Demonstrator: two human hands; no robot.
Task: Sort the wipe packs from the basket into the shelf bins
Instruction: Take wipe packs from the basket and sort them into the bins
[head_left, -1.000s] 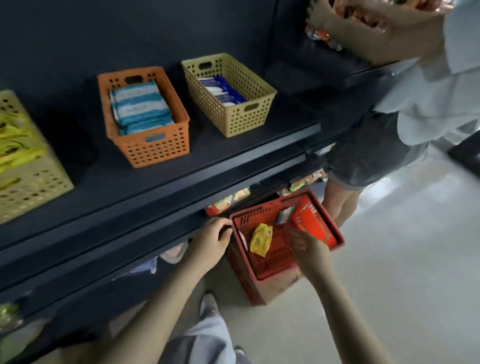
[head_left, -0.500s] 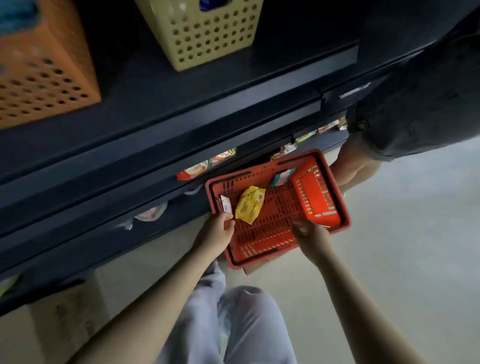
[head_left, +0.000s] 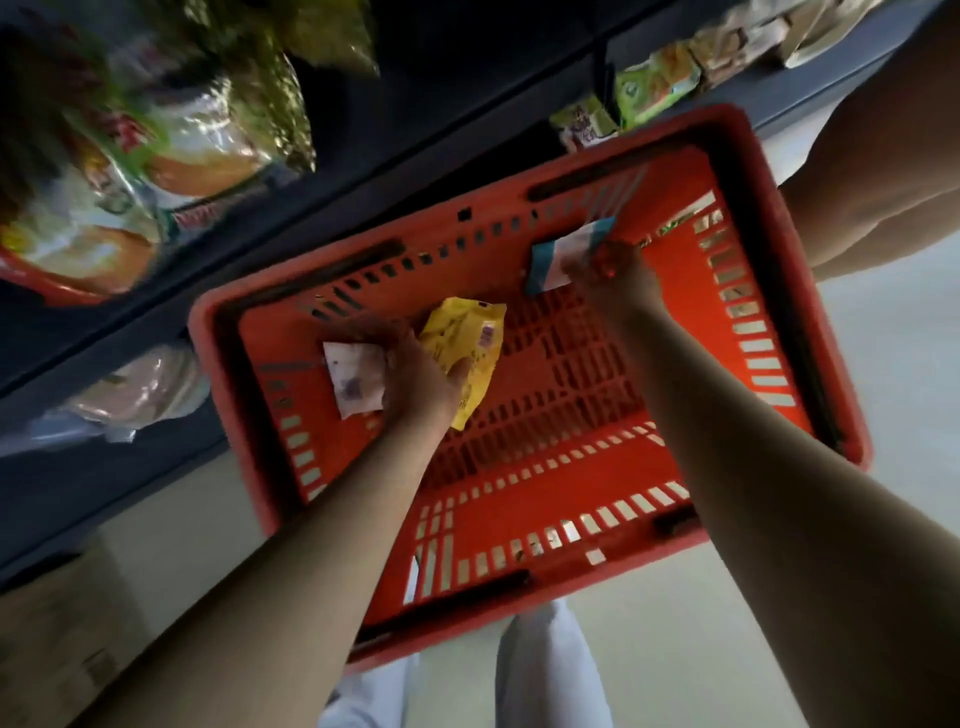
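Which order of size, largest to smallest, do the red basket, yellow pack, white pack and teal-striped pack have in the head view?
1. red basket
2. yellow pack
3. white pack and teal-striped pack: about alike, not ranked; the left hand covers part of one, the right hand part of the other.
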